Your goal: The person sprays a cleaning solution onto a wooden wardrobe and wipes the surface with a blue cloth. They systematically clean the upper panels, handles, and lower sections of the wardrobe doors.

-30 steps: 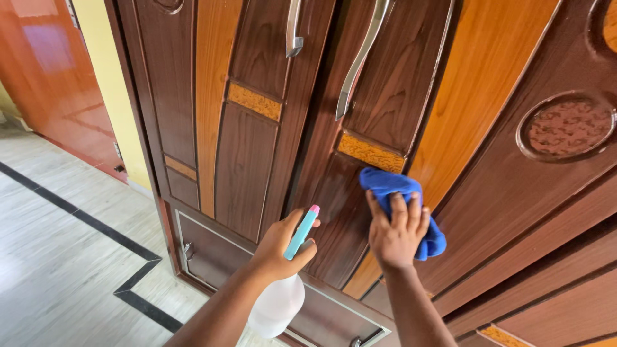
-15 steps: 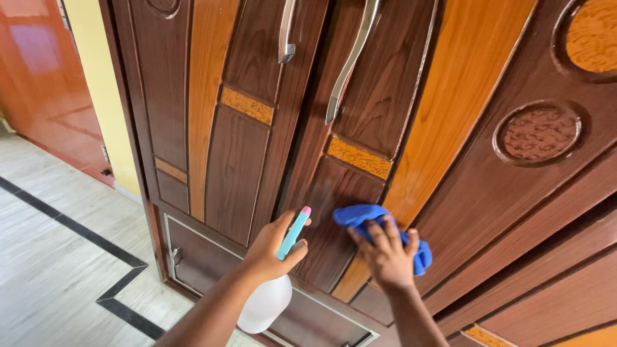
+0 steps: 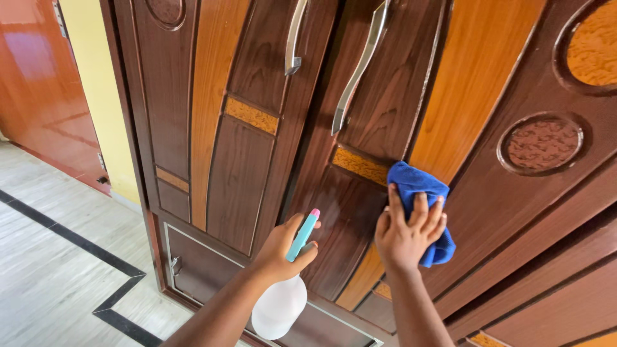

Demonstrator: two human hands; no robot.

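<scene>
Right hand (image 3: pixel 406 239), fingers spread, presses a blue cloth (image 3: pixel 421 193) against the wardrobe door (image 3: pixel 360 212) (dark wood); left hand (image 3: pixel 283 247) grips a spray bottle (image 3: pixel 286 292).

The two curved silver metal door handles (image 3: pixel 352 64) run off the top edge, their upper ends unseen. The right hand (image 3: pixel 408 234) covers the middle of the crumpled blue cloth (image 3: pixel 421 186). The translucent white plastic spray bottle (image 3: pixel 279 307) has its neck hidden inside the left hand (image 3: pixel 283 247).

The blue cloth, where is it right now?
In the head view, the blue cloth lies under the right hand, pressed flat on the wooden door, right of the spray bottle.
</scene>
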